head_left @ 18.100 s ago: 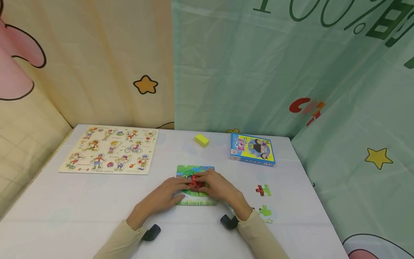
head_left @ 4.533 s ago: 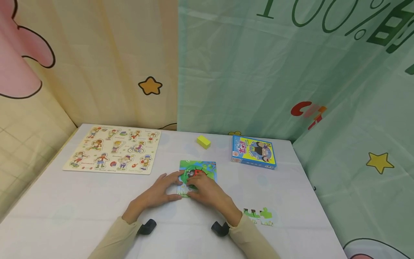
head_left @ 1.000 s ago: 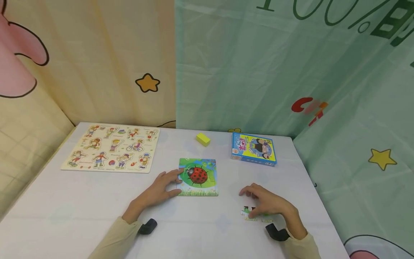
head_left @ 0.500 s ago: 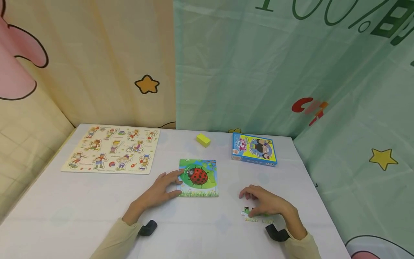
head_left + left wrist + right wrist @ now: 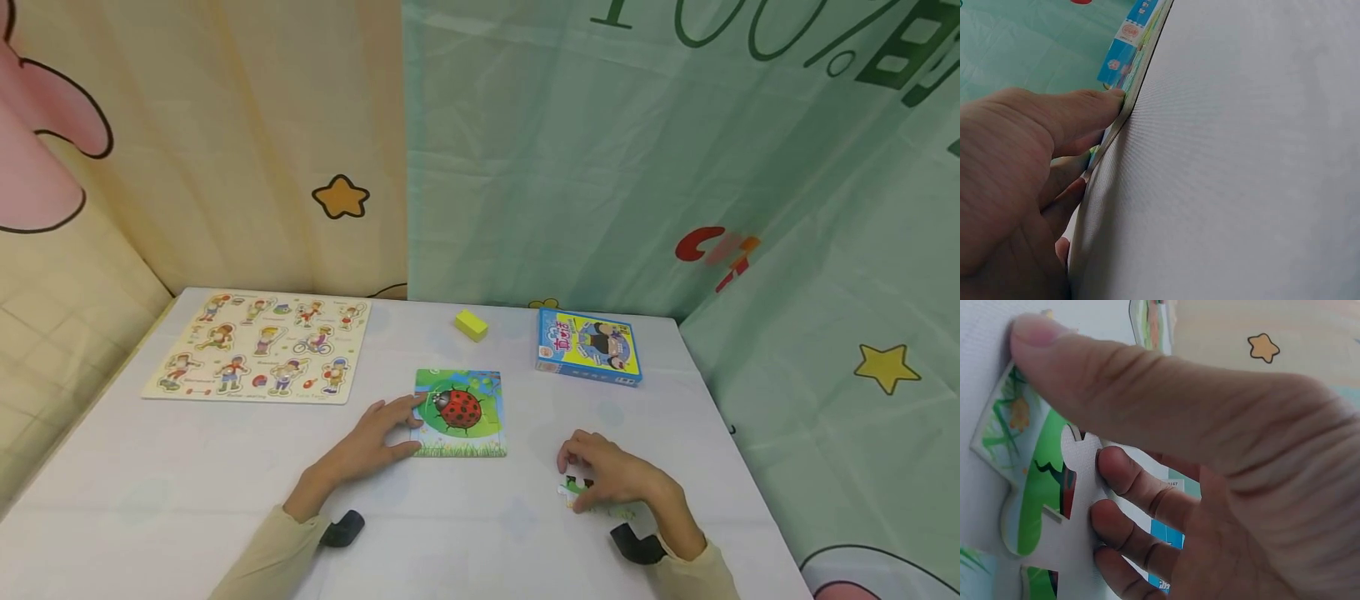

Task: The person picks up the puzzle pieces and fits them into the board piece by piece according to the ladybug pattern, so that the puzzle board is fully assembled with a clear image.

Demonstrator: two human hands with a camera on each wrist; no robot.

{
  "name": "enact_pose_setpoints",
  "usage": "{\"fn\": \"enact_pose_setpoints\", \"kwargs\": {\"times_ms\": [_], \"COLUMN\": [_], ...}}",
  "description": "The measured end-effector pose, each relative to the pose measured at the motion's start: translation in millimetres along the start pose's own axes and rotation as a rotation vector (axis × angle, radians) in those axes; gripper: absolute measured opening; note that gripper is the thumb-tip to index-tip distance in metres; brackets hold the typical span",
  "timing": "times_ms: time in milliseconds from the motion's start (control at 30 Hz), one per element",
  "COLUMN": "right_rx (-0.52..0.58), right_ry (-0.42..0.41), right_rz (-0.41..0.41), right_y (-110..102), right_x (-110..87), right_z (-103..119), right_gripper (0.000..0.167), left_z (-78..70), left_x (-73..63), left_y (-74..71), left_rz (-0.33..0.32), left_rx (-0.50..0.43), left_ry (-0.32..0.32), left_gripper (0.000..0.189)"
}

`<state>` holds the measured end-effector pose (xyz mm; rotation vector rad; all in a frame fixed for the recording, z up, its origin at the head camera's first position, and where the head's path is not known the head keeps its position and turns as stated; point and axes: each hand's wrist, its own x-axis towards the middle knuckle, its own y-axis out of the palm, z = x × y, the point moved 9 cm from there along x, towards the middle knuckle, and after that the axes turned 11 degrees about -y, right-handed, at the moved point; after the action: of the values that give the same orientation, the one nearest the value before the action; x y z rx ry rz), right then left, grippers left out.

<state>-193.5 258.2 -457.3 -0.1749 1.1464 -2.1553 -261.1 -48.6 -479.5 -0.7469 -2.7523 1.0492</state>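
A square jigsaw puzzle [image 5: 459,417], showing a red ladybird on green, lies at mid-table. My left hand [image 5: 371,442] rests at its left side, fingers on the border and thumb at the lower corner. In the left wrist view the thumb presses the edge of the puzzle. To the right, my right hand [image 5: 618,475] bends low over loose jigsaw pieces. Its thumb [image 5: 1079,375] touches the grassy end of one green-and-white piece [image 5: 1047,469], while the visible fingertips stand apart from it. The hand partly covers another piece [image 5: 622,513].
A cream board [image 5: 258,346] with pictures of children lies at the back left. A yellow block [image 5: 471,326] sits behind the puzzle, and a blue-and-yellow box [image 5: 588,346] is at the back right. Fabric curtains [image 5: 525,167] hang behind the white table [image 5: 450,533].
My right hand has left the ladybird puzzle for the loose pieces, its fingers bending further inward just now. The ladybird-marked loose piece seen earliest has gone from the right side. My left hand stays.
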Motion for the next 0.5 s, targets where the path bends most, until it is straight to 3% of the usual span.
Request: {"fn": "enact_pose_setpoints", "kwargs": {"times_ms": [200, 500], "right_rx": [0.034, 0.035], "right_ry": [-0.007, -0.027], "right_rz": [-0.005, -0.035], "right_y": [-1.1, -2.2], "right_x": [2.5, 4.6], "right_z": [-4.0, -5.8], "right_gripper": [0.03, 0.027], "left_z": [-0.3, -1.4], "left_x": [-0.4, -1.0], "left_y": [-0.1, -0.1], "left_rz": [0.0, 0.003], "left_rx": [0.001, 0.007], "left_ry": [-0.003, -0.003], "left_gripper": [0.061, 0.051]}}
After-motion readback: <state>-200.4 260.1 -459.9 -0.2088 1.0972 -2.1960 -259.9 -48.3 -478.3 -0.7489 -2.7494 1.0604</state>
